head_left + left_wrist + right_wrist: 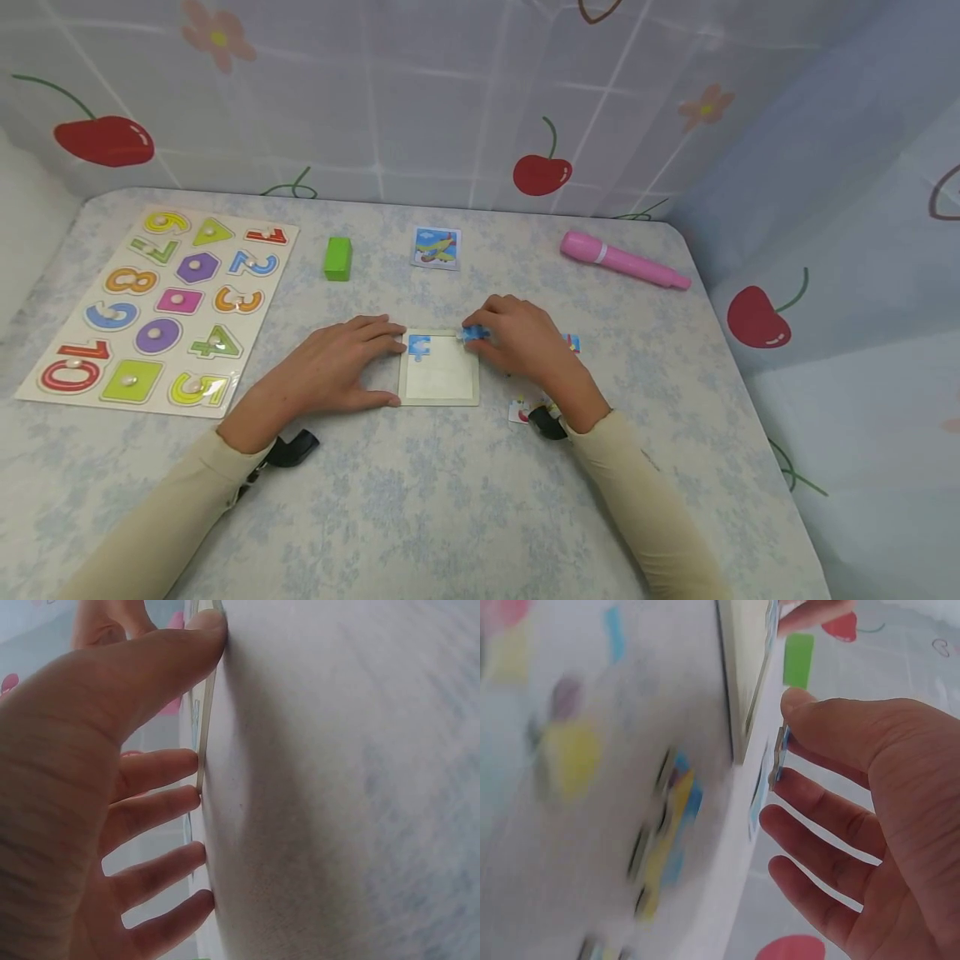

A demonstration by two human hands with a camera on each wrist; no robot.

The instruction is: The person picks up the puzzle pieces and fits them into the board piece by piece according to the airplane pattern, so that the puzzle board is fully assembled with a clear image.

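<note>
A small square puzzle tray (441, 402) with a pale rim lies in front of me, with one blue jigsaw piece (417, 343) in its upper left corner. My left hand (337, 365) rests at the tray's left edge, thumb and fingertips extended against the rim. Over the tray's upper right corner, my right hand (522, 340) pinches a blue jigsaw piece (474, 333) between thumb and index finger. The right wrist view shows this held piece (779, 757) edge-on, its other fingers spread. Loose pieces (518, 411) lie beneath the right wrist, partly hidden by it.
Behind the tray sit an airplane picture card (437, 248) and a green block (337, 258). A number-and-shape peg board (180, 300) lies at the left, a pink marker-like stick (626, 262) at the back right. Another piece (573, 342) shows beyond the right hand.
</note>
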